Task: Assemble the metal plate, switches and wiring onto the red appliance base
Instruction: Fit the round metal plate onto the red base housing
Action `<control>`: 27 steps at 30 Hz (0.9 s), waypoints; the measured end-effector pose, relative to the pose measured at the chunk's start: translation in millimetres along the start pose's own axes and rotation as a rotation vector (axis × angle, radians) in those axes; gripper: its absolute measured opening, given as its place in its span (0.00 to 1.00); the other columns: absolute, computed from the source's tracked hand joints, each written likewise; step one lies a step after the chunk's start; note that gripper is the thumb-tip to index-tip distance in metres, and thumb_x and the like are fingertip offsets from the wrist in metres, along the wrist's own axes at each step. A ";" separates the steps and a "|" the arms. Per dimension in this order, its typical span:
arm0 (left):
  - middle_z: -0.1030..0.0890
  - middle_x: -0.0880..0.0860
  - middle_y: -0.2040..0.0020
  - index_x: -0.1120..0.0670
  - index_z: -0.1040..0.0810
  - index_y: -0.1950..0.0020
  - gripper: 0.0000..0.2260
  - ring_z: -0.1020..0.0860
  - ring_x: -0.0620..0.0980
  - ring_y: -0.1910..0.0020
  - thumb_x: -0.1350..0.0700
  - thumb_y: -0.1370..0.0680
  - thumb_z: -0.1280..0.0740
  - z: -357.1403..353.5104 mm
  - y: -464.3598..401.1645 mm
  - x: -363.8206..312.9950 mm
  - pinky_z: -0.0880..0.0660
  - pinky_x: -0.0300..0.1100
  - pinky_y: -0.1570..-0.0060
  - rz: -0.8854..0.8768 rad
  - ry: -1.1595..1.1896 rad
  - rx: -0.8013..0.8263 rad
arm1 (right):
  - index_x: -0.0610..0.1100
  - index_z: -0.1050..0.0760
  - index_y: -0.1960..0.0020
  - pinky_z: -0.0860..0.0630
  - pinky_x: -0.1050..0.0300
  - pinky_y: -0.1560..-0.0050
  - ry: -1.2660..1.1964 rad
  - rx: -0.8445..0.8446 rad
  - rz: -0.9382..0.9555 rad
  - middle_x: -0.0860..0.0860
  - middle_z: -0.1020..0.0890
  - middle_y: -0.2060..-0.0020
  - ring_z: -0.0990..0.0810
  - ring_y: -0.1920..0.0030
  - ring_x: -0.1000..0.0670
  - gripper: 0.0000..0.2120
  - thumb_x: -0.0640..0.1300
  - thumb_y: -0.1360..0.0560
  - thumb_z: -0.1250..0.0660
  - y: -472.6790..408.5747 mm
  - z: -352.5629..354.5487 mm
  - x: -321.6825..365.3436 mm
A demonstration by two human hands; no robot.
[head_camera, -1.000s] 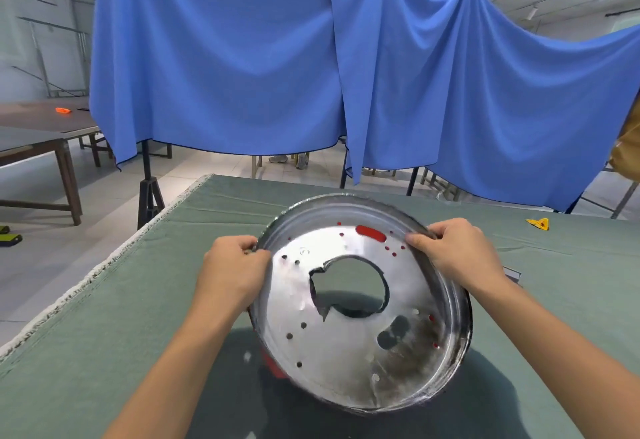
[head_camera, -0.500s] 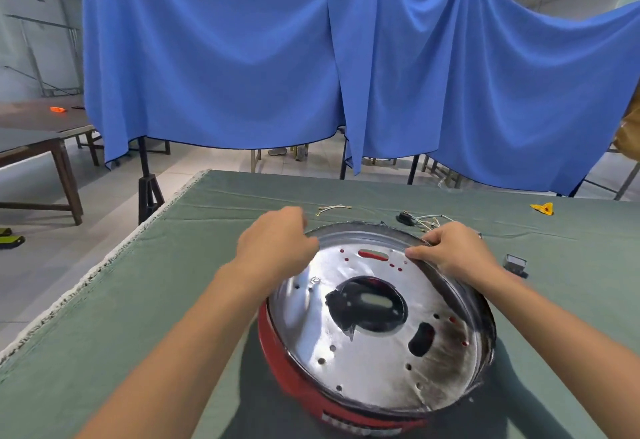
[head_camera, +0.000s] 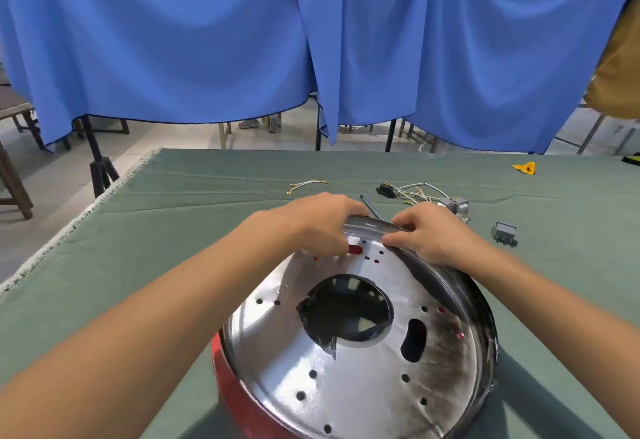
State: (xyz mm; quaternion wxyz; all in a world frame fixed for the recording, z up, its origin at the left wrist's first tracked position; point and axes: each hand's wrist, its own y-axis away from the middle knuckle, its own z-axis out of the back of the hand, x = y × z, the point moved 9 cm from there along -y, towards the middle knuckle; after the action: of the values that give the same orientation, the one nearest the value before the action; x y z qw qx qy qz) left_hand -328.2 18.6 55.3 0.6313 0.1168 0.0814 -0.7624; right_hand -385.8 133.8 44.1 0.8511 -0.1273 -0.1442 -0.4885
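A round shiny metal plate [head_camera: 363,366] with a large centre cut-out and several small holes sits in the red appliance base [head_camera: 232,393], whose red wall shows at the lower left. My left hand [head_camera: 322,224] grips the plate's far rim, fingers curled over it onto the plate. My right hand [head_camera: 429,234] pinches the same far rim just to the right. Beyond the hands lie a wiring bundle with a black switch [head_camera: 412,192], a short loose wire [head_camera: 306,185] and a small grey switch [head_camera: 504,232].
The green cloth table [head_camera: 173,230] ends at a frayed left edge. A yellow piece [head_camera: 524,168] lies at the far right. A dark thin rod [head_camera: 370,208] pokes out between my hands. Blue drapes [head_camera: 242,40] hang behind the table; wooden furniture stands far left.
The plate went from held tilted in the air to seated in the red base. My left hand moved from the left rim over to the far rim beside my right hand.
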 end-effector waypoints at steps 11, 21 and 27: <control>0.21 0.55 0.41 0.48 0.23 0.34 0.25 0.24 0.55 0.48 0.69 0.26 0.40 13.1 -0.8 8.0 0.24 0.49 0.47 0.028 -0.107 -0.045 | 0.40 0.19 0.59 0.30 0.55 0.59 -0.157 0.141 -0.035 0.49 0.24 0.68 0.27 0.64 0.51 0.15 0.52 0.25 0.31 17.1 -1.4 -1.5; 0.21 0.54 0.41 0.49 0.23 0.34 0.22 0.29 0.49 0.53 0.67 0.25 0.36 29.3 -2.5 16.9 0.31 0.41 0.51 -0.003 -0.059 -0.057 | 0.49 0.25 0.66 0.35 0.59 0.66 -0.168 0.044 -0.066 0.56 0.26 0.71 0.29 0.68 0.55 0.12 0.51 0.28 0.27 14.8 9.3 4.2; 0.28 0.49 0.53 0.49 0.24 0.33 0.21 0.30 0.50 0.54 0.65 0.24 0.35 31.3 -0.6 20.9 0.33 0.40 0.53 0.010 -0.042 -0.036 | 0.47 0.28 0.67 0.35 0.57 0.65 -0.170 0.039 -0.045 0.52 0.28 0.72 0.32 0.69 0.52 0.15 0.50 0.30 0.26 11.1 12.0 9.3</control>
State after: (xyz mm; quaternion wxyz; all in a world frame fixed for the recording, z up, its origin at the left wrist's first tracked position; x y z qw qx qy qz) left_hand -334.9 -9.5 79.4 0.6385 0.0897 0.0812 -0.7601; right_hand -373.2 136.1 57.8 0.8270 -0.1487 -0.2283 -0.4918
